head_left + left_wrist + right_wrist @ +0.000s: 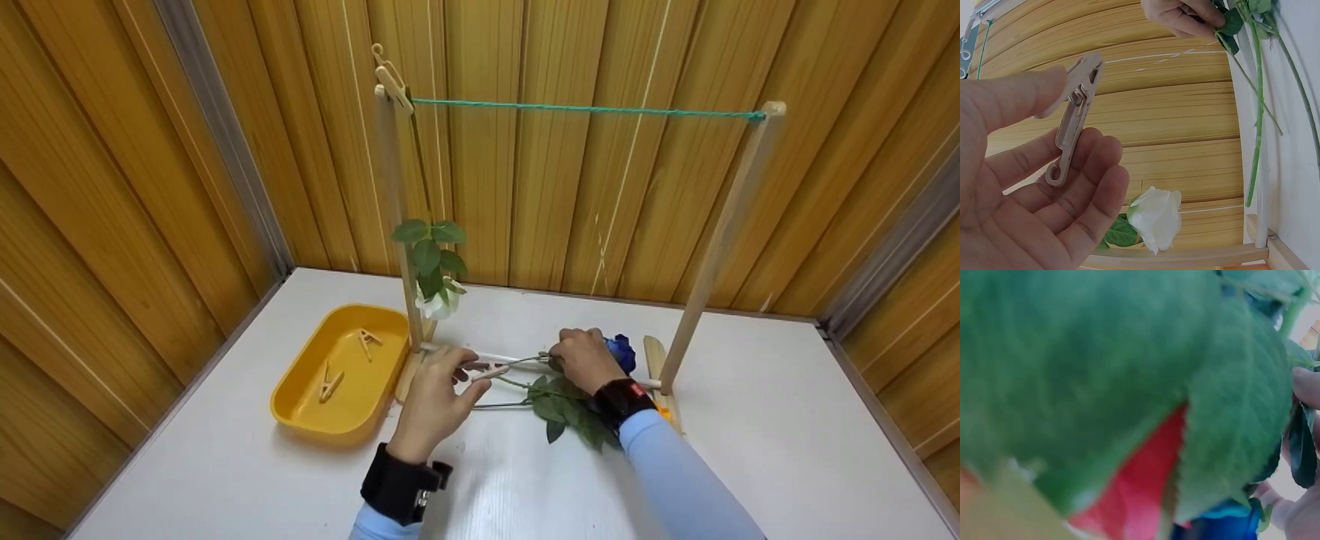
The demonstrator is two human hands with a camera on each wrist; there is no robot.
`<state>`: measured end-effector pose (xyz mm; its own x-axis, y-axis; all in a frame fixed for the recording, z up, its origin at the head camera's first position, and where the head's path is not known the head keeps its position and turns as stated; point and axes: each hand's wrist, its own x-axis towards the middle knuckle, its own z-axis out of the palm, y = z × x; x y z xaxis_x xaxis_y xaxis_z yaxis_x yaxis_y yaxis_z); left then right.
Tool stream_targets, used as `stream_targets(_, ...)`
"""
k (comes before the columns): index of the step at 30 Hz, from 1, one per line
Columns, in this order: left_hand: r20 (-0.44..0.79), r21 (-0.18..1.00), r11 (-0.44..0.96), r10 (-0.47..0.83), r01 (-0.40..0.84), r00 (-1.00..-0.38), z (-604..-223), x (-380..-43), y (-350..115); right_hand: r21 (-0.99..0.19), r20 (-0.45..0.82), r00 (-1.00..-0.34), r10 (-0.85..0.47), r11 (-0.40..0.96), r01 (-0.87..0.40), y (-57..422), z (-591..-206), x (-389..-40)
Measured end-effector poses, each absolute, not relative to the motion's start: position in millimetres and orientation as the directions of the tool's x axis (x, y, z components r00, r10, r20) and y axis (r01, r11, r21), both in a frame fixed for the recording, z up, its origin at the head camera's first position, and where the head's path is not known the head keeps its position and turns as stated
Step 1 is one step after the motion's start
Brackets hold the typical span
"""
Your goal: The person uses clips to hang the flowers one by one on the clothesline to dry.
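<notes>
In the head view my left hand (435, 405) pinches a pale clothespin (491, 371) between thumb and fingers. The left wrist view shows this clothespin (1075, 109) close up, with its metal spring. My right hand (589, 360) grips a leafy stem low over the table; the blue rose (621, 354) shows just past that hand. More green stems and leaves (566, 409) lie below it. Big leaves (1235, 410) fill most of the right wrist view, with a red flower (1140, 484) and blue petals (1224, 523) partly hidden behind them.
A teal line (585, 109) runs between two wooden posts. At its left end a clothespin (393, 86) holds a white rose (441, 301) hanging head down. The yellow tray (352, 409) at left contains two clothespins. Wood-patterned walls (555, 187) stand around the white table (757, 450).
</notes>
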<state>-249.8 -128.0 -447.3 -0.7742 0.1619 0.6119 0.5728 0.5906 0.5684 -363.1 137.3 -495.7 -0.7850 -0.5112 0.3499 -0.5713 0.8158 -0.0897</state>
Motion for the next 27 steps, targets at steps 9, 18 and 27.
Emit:
stream_targets(9, 0.616, 0.57, 0.596, 0.146, 0.566, -0.774, -446, -249, -128, -0.01, 0.467, -0.729, -0.5, 0.822, -0.57, 137, -479, -358)
stream_targets(18, 0.629, 0.559, 0.597, 0.147, 0.575, -0.764, -447, -249, -129, -0.06, 0.485, -0.738, -0.469, 0.824, -0.564, 132, -459, -336)
stream_targets(27, 0.636, 0.555, 0.595, 0.148, 0.582, -0.758, -446, -249, -129, -0.14, 0.493, -0.745, -0.45, 0.803, -0.579, 134, -448, -304)
